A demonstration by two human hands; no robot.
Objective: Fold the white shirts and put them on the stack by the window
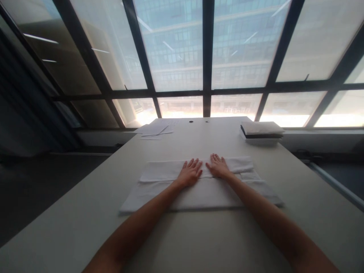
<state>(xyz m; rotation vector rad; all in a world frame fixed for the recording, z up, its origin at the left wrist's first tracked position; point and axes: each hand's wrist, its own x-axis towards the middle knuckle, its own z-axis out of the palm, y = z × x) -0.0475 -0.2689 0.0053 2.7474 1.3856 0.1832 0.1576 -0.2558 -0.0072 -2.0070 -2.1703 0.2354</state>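
A white folded cloth point(210, 195) lies across the middle of the table, its far part turned over into a long flat band. My left hand point(190, 172) rests palm down on that band, fingers spread. Close beside it on the right, my right hand point(217, 165) is also laid flat on the band, fingers stretched toward the far edge. A small gap separates the two hands. Neither hand grips the cloth. Near the right end, a narrow layer of the cloth shows beyond the band.
The white table point(204, 242) reaches toward a large window point(176, 45). Loose papers point(156, 129) lie at its far left. A stack of folded cloth or papers with a dark layer point(262, 131) stands at the far right. A dark curtain point(25, 102) hangs on the left.
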